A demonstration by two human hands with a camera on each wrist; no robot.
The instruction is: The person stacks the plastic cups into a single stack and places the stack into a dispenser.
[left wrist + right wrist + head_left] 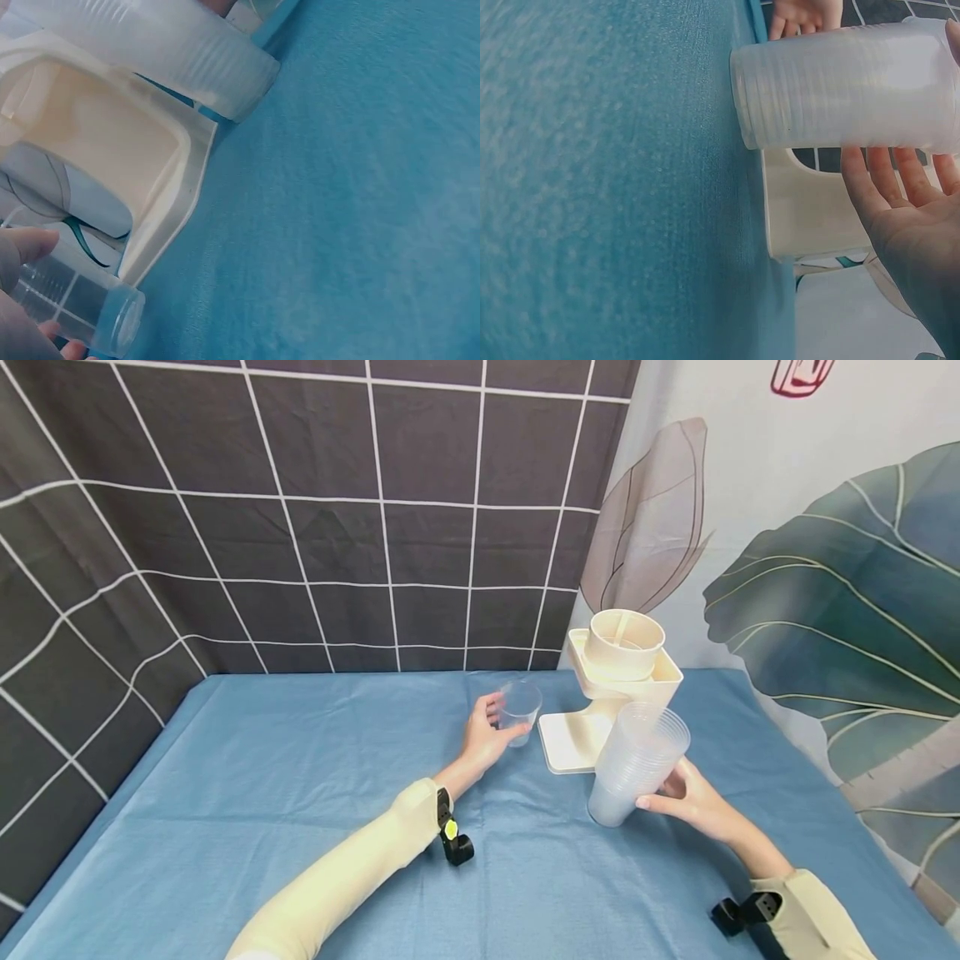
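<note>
In the head view, my left hand [483,735] grips a single clear plastic cup [521,702] just left of a cream plastic stand [566,743]. The left wrist view shows that cup [79,304] between thumb and fingers, its base close to the blue cloth. A tall stack of translucent plastic cups [637,764] stands in front of the stand. My right hand [693,802] holds the stack from its right side, thumb at the front. In the right wrist view, long fingers [885,176] reach along the stack [840,90]; their tips are hidden behind it.
The stand carries an upper tray with a round cream collar [626,643] in it. Blue cloth [262,777] covers the table. A dark gridded curtain [322,543] hangs behind and at the left, and a leaf-patterned white curtain [750,510] at the right.
</note>
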